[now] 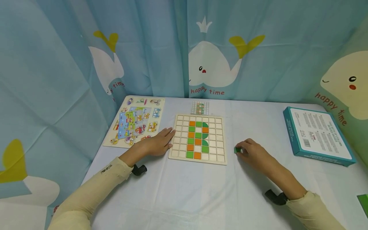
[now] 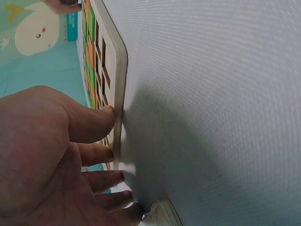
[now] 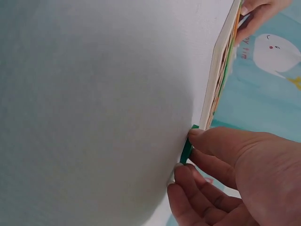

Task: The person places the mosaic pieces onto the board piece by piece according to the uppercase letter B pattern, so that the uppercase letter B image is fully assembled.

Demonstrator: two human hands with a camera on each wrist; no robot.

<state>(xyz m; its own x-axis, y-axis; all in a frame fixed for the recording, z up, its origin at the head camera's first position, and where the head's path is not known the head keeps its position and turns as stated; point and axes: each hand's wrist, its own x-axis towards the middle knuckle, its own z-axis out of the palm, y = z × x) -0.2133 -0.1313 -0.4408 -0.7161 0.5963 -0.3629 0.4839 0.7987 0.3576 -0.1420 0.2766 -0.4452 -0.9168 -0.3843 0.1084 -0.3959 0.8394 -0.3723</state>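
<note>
In the head view, a wooden grid board lies at the middle of the table, with green and orange tiles set in its central columns. My left hand rests at the board's left edge, its fingers extended; in the left wrist view the thumb touches the rim. To the right of the board, my right hand pinches a small dark green tile between thumb and fingers. That tile shows its narrow edge in the right wrist view, close to the tabletop.
Behind the board lies a small pattern card. A picture puzzle board sits at the back left with a loose printed sheet on it. At the right is a teal box, and a green object shows at the right edge.
</note>
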